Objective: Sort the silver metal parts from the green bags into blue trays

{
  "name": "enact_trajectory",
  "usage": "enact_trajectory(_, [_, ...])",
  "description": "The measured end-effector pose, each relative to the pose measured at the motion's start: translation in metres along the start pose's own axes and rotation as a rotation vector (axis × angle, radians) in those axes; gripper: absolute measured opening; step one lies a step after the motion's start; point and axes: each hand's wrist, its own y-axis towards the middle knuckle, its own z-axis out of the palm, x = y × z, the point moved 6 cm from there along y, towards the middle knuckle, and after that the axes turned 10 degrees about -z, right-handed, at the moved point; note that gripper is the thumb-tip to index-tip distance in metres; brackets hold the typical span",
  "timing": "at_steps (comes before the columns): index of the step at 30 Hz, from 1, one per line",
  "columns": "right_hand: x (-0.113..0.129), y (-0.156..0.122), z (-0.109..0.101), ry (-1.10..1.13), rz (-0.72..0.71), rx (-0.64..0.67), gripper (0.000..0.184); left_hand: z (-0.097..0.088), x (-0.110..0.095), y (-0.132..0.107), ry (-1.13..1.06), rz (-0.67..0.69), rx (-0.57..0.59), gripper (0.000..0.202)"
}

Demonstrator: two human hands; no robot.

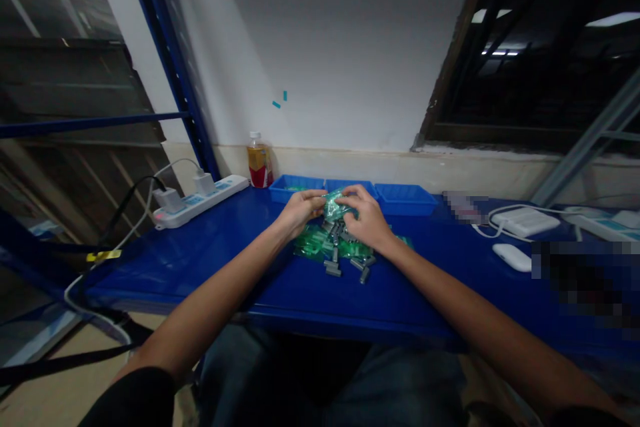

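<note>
My left hand and my right hand meet above the blue table, both closed on a clear green plastic bag. The left fingers pinch its left edge; the right fingers press on its right side. What the bag holds is too small to make out. Below my hands lies a pile of small grey metal pieces, short and block-like, several of them loose toward the front. More green plastic bags lie under and around the pile, partly hidden by my hands.
Behind my hands stand three joined blue trays; the left one holds something green. A drink bottle stands by the wall. Power strips sit left and right. A white case and a white charger with cable lie right.
</note>
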Motion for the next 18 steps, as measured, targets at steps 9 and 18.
enact_trajectory(9, [-0.028,-0.011,0.001,-0.158,0.130,0.073,0.023,-0.065,-0.045,0.033,0.486,0.408,-0.375,0.017])
enact_trajectory(18, [-0.037,-0.021,-0.001,-0.207,0.165,0.145,0.017,-0.025,-0.005,0.014,0.887,0.443,0.044,0.025])
